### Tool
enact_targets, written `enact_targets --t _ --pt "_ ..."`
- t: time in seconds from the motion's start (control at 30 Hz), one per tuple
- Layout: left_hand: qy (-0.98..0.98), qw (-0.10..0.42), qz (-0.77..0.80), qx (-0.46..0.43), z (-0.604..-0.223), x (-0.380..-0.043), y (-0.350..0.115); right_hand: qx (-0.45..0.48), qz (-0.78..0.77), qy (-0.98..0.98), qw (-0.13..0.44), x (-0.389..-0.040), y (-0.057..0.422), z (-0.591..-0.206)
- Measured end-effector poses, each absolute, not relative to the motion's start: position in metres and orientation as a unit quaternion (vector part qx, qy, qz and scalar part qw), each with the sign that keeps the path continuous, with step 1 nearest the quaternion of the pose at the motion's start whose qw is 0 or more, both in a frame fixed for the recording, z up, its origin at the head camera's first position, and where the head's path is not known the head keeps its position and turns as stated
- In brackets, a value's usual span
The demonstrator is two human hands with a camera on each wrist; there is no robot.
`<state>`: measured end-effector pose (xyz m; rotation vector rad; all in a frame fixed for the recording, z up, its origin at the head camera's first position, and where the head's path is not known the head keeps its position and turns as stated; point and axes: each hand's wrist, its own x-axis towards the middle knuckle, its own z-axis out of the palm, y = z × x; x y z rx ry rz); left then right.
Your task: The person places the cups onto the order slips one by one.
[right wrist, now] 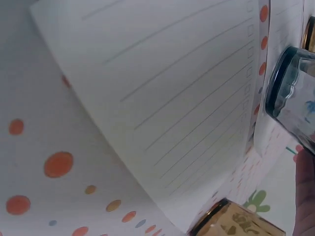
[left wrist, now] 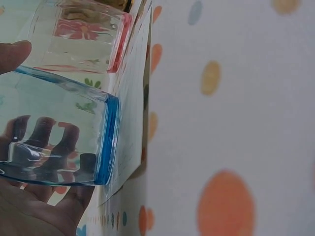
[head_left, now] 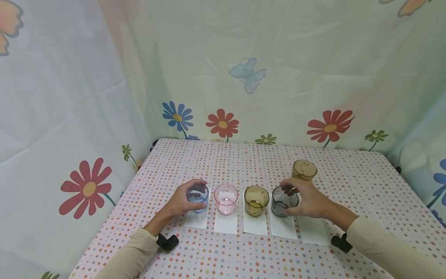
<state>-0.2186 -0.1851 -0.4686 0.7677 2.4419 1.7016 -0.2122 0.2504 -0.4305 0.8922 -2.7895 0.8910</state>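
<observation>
In the head view, my left hand [head_left: 183, 198] holds a clear blue glass [head_left: 198, 206] at the left end of a row, thumb in front and fingers round the back. The left wrist view shows those fingers through the wall of the blue glass [left wrist: 59, 128]. A pink glass [head_left: 226, 205] and an olive-yellow glass [head_left: 256, 207] stand in the middle, with no hand on them. To their right, my right hand [head_left: 308, 199] grips a smoky grey glass [head_left: 280, 207] between thumb and fingers. Behind that hand stands an amber glass [head_left: 304, 170], partly hidden by it.
White paper slips lie under the row of glasses; another lined slip [head_left: 313, 230] lies below my right wrist. A dotted cloth covers the table [head_left: 216, 255]. Flowered curtains [head_left: 278, 77] rise behind it and at the sides. A black strap piece [head_left: 168, 243] hangs by each wrist.
</observation>
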Motion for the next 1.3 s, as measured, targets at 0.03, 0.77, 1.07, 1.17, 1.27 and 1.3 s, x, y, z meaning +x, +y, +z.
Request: enact_targets --t 0.03,0.77,1.07,1.17,1.27,1.3 --pt "0.793 0.033 0.554 0.251 -0.469 -0.219 -0.185 0.293 0.29 -0.91 0.038 -0.212 0.251 -0.43" --pt "0.794 0.025 0.551 0.255 -0.472 -0.216 -0.186 0.116 0.286 -0.943 0.124 -0.259 0.272 -0.409" --pt "0.795 0.027 0.55 0.253 -0.47 -0.218 -0.186 0.006 0.379 -0.925 0.031 -0.274 0.273 -0.425" --pt "0.794 0.026 0.55 0.257 -0.47 -0.219 -0.185 -0.01 0.387 -0.922 0.025 -0.272 0.274 -0.429" --pt "0.793 0.023 0.551 0.259 -0.471 -0.219 -0.185 -0.021 0.386 -0.922 0.03 -0.27 0.274 -0.431" --pt "0.793 0.023 0.552 0.259 -0.47 -0.219 -0.186 -0.022 0.387 -0.921 0.034 -0.269 0.274 -0.431"
